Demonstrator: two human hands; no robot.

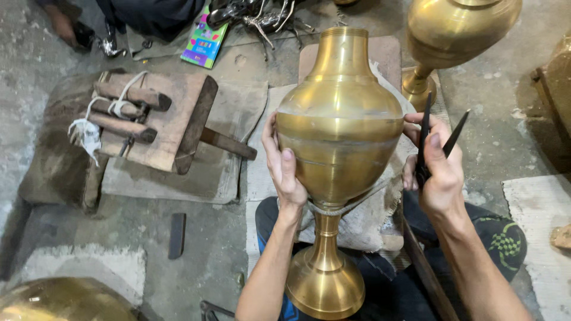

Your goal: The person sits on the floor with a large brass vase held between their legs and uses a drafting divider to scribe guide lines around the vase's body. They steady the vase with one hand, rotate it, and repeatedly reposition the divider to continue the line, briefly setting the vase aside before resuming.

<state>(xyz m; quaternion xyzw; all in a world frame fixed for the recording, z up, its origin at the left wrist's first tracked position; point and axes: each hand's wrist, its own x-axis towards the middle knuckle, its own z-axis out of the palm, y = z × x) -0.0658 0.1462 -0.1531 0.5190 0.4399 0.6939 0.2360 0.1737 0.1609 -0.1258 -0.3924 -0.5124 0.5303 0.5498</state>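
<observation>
While the left hand (286, 172) pressed spread fingers against the tall polished brass pedestal vase (338, 137), its long axis upright; right hand (437, 169) pinched black pointed metal dividers (431, 139) just right of it, touching.

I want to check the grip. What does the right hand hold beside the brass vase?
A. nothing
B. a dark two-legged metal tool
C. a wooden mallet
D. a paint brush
B: the right hand grips a dark two-legged metal tool at the side of the brass vase.
</observation>
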